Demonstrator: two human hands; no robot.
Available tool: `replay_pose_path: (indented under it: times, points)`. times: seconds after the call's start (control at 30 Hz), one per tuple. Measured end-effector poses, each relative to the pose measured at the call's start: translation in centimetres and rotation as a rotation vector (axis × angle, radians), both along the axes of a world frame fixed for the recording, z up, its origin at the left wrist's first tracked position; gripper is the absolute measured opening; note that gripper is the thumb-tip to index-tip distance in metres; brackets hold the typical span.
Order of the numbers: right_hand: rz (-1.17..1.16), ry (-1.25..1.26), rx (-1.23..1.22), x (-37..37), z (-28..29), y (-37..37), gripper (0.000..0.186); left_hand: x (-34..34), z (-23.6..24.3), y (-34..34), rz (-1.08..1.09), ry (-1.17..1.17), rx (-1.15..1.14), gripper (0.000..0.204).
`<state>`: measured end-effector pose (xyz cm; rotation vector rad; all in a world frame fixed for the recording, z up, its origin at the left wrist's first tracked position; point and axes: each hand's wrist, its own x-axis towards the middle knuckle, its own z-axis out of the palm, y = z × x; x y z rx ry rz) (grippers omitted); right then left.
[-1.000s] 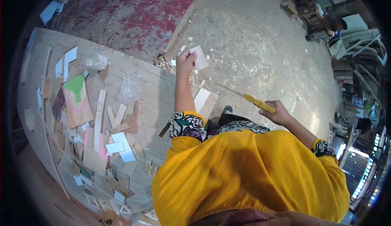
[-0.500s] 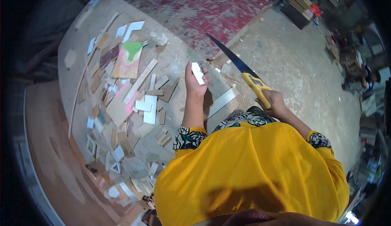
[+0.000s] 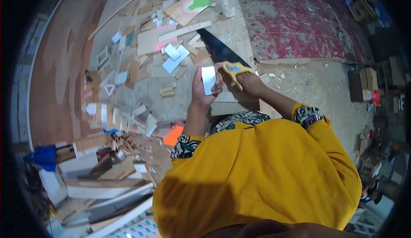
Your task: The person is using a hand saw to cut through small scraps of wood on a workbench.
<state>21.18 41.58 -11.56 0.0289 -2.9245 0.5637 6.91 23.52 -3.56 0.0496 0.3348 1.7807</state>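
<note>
Upright in my left hand [image 3: 198, 91] is a small white rectangular block [image 3: 209, 80], its flat face turned up and the fingers wrapped round its edges. My right hand [image 3: 252, 85] grips a handsaw by its yellow handle [image 3: 235, 68]. The saw's dark blade [image 3: 220, 48] points away and to the left, over the worktable. The handle lies close to the right of my left hand; I cannot tell whether saw and block touch. Beyond my left hand, a white panel piece [image 3: 176, 59] lies on the table.
Many wood offcuts, among them a green-and-pink painted board [image 3: 188, 8] and a long strip [image 3: 185, 31], cover the worktable [image 3: 234, 21]. A brown wooden panel [image 3: 64, 62] stands at left. Planks [image 3: 102, 191] are piled at lower left. Cardboard boxes [image 3: 369, 79] sit on the floor at right.
The saw has swung leftward from over the floor to over the table, beside my left hand. The white block now shows its broad face. The whole view has turned.
</note>
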Motion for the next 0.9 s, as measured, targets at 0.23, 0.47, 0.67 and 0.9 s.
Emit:
replay_pose_path:
  times: [0.23,0.47,0.67,0.9]
  points:
    - [0.077,-0.161,0.007,-3.2,3.7,0.0,0.031,2.6,-3.4,-5.9,0.353,-0.1,-0.102,0.067]
    - [0.059,-0.142,0.032,3.5,-0.2,-4.4,0.046,3.4,-5.2,-10.4,0.404,-0.164,-0.273,0.063]
    - [-0.056,-0.272,-0.028,2.4,0.4,-5.4,0.056,0.6,-6.4,-12.9,0.296,-0.139,-0.248,0.063]
    - [-0.069,-0.363,-0.058,1.4,1.4,-7.5,0.044,-5.7,-7.1,-15.7,0.088,-0.122,-0.249,0.06]
